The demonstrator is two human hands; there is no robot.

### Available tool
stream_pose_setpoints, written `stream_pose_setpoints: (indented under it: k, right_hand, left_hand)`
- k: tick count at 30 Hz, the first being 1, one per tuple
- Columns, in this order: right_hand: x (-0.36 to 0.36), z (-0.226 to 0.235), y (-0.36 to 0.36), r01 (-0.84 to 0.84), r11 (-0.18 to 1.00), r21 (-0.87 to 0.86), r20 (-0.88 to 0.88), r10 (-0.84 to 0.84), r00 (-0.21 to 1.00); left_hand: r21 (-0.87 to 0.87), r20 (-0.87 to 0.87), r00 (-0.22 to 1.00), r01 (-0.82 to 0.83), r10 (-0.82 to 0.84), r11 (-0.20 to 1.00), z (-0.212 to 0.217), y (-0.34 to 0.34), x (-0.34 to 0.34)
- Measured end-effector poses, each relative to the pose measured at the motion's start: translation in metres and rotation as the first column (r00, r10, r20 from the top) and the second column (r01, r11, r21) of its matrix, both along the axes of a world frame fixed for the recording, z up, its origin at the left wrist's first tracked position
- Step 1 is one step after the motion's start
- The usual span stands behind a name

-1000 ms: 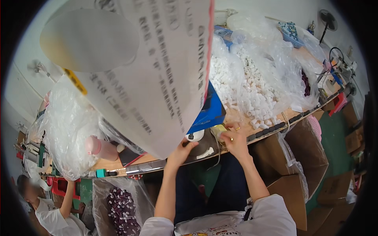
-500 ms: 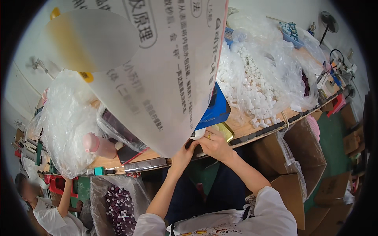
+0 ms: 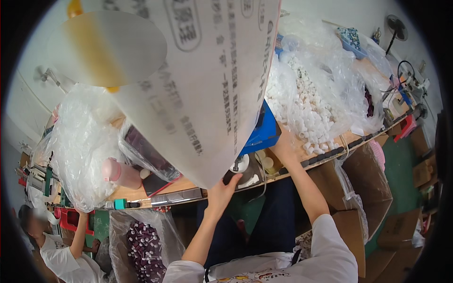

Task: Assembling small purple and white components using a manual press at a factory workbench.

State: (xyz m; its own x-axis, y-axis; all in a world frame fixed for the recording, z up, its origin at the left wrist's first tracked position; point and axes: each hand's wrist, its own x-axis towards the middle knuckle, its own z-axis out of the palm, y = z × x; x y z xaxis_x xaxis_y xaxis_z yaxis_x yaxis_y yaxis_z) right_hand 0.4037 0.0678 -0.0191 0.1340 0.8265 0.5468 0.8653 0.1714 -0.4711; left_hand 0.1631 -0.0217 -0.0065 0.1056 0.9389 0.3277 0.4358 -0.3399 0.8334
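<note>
Head view: the left hand (image 3: 220,194) is at the bench edge, lower centre of the frame, thumb and forefinger raised toward a small dark piece (image 3: 229,178) just under the white round part (image 3: 243,164) of a blue device (image 3: 265,134). Fingers partly curled; cannot tell whether they grip the dark piece or only rest against it, as the tips are small and shaded, and its long axis does not read. Key relation: the white round part lies just above and slightly right of the left fingertips, so the left hand is the nearer one to it. The right hand (image 3: 284,148) is right of centre, beside the right side of the blue device, pointing toward the top of the frame; its fingertips are hidden, so grasping or released cannot be told. A heap of white pieces (image 3: 309,111) lies on the bench up and right of it, long axis running from upper left to lower right; the right hand is the nearer one there. A yellowish item (image 3: 269,164) sits between the hands. A large printed sheet (image 3: 203,99) covers the upper middle; a pink bottle (image 3: 123,174) stands left of centre.
</note>
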Motion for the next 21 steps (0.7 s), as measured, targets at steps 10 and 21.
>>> stream_pose_setpoints:
  k: [10, 21]
  right_hand:
    - [-0.04, 0.022, -0.028, -0.32, 0.946, 0.041, -0.504, 0.296, 0.811]
    - [-0.073, 0.041, -0.059, -0.551, 0.789, -0.271, -0.44, 0.408, 0.8]
  left_hand:
    - [-0.075, 0.171, 0.98, -0.089, 0.101, 0.993, 0.024, 0.015, 0.001]
    - [0.163, -0.723, 0.463, -0.608, 0.513, 0.777, 0.022, -0.088, -0.21]
